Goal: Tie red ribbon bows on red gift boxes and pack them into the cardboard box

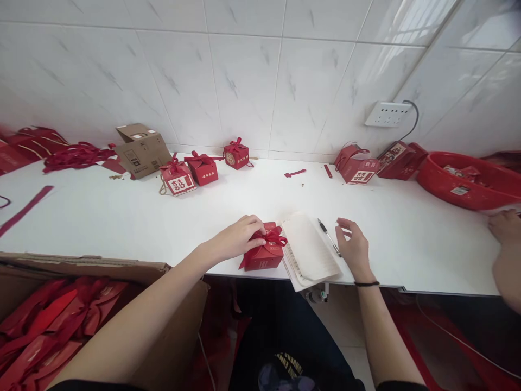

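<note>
A small red gift box (264, 259) with a ribbon bow on top sits at the front edge of the white table. The fingers of my left hand (248, 234) pinch the ribbon (275, 237) at the bow's left side. Right of the box lies an open notebook (311, 250), partly over the table edge. Beside it rests a black and clear pen (329, 237). My right hand (353, 247) hovers just right of the pen, fingers apart and curved, holding nothing.
Finished red boxes (204, 169) and a brown carton (142, 155) stand along the wall. A red basin (468, 187) is at the right, with another person's hand (504, 225) near it. A cardboard box (163, 271) of red packages sits lower left.
</note>
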Demonstrator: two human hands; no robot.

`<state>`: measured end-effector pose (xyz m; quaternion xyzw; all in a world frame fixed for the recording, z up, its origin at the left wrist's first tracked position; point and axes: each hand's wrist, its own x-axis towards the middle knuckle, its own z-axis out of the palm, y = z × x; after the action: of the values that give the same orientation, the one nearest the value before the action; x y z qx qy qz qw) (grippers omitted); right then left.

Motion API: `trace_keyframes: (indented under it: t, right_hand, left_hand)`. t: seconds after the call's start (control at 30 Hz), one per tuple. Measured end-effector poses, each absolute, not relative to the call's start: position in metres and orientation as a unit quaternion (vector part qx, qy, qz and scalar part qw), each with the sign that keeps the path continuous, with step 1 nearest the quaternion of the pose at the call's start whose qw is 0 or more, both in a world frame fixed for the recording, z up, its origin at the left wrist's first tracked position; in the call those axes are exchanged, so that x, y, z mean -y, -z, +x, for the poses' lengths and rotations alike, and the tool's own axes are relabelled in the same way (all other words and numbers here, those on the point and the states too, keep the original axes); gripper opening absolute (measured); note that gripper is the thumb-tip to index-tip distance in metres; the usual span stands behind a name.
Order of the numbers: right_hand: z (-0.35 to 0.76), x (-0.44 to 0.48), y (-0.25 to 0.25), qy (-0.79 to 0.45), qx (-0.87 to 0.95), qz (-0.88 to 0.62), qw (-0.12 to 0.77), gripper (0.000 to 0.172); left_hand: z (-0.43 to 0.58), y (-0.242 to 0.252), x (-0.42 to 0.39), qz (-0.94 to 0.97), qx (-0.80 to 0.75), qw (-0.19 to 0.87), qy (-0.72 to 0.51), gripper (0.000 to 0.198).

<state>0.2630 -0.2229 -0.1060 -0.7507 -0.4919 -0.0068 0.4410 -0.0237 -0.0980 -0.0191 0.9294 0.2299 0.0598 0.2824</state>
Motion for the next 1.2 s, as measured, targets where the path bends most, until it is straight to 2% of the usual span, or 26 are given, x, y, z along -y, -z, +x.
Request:
trace_keyframes:
  t: [0.1, 0.17, 0.27, 0.43, 0.6, 0.83, 1.03, 1.2]
  right_hand:
    - [0.220, 0.215, 0.087, -0.071, 0.544, -0.712, 0.438, 0.031]
    - [0.195, 0.206, 0.081, -0.213, 0.568, -0.667, 0.432, 0.033]
    - [0.172, 0.189, 0.082, -0.355, 0.505, -0.648, 0.446, 0.037]
    - [0.157, 0.176, 0.086, -0.463, 0.407, -0.592, 0.519, 0.041]
    - [0.150, 0.182, 0.091, -0.499, 0.336, -0.544, 0.584, 0.043]
    - [0.146, 0.198, 0.100, -0.458, 0.304, -0.560, 0.620, 0.046]
    - [0.140, 0.216, 0.089, -0.402, 0.356, -0.608, 0.585, 0.044]
    - [0.134, 0.229, 0.076, -0.424, 0.380, -0.629, 0.529, 0.044]
  left_hand:
    - [-0.024, 0.022, 0.093, 0.923, -0.217, 0.311, -0.067, 0.016]
    - [-0.023, 0.022, 0.092, 0.921, -0.213, 0.317, -0.073, 0.015]
    - [-0.022, 0.020, 0.096, 0.922, -0.219, 0.308, -0.081, 0.014]
    - [-0.015, 0.019, 0.107, 0.936, -0.244, 0.235, -0.098, 0.012]
    - [-0.010, 0.028, 0.107, 0.950, -0.240, 0.160, -0.117, 0.012]
    - [-0.010, 0.036, 0.108, 0.950, -0.226, 0.145, -0.158, 0.016]
    - [-0.009, 0.036, 0.111, 0.918, -0.287, 0.211, -0.174, 0.015]
    - [-0.007, 0.034, 0.111, 0.903, -0.311, 0.244, -0.168, 0.014]
